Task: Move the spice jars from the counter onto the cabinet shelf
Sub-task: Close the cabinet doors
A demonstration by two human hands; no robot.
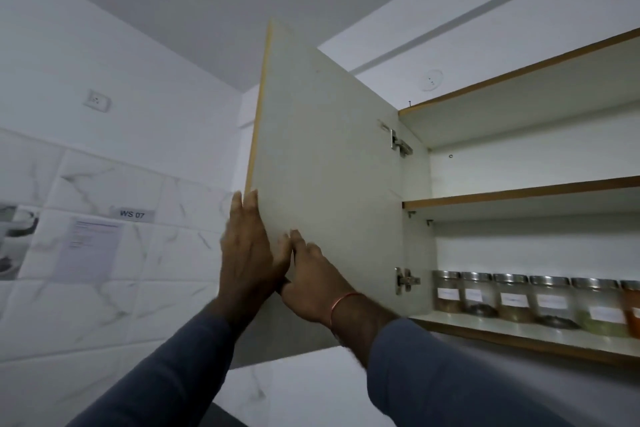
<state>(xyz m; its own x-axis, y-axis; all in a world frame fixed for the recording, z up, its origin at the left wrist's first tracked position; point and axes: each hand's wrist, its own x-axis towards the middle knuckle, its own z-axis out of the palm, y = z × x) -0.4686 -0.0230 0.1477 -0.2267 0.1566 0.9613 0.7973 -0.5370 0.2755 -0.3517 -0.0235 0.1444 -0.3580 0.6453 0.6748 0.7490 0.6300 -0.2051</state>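
1. White wall (104,45) over marble-look tiles (104,288), seen from below; it fills the background on the left.
2. Wall cabinet (519,78), white inside with wood-coloured edging, standing open on the right.
3. Cabinet door (329,166), swung wide open, its pale inner face towards me.
4. Bottom shelf (519,333), carrying the spice jars; the middle shelf (519,192) sits above it.
5. My left hand (246,253), fingers straight and close together, laid along the door's free edge.
6. My right hand (311,281), fingers spread flat against the door's inner face, touching the left hand.
7. Spice jars (514,298): six in view, in a row on the bottom shelf, steel lids and white labels, the rightmost cut off by the frame.
8. Printed sheet (90,246), stuck to the tiles.
9. Two metal hinges, upper (400,144) and lower (405,281).
10. Wall socket (97,100).
11. Tag reading "WS 07" (132,214), above the sheet.
12. Reddish thread (341,305) round my right wrist.
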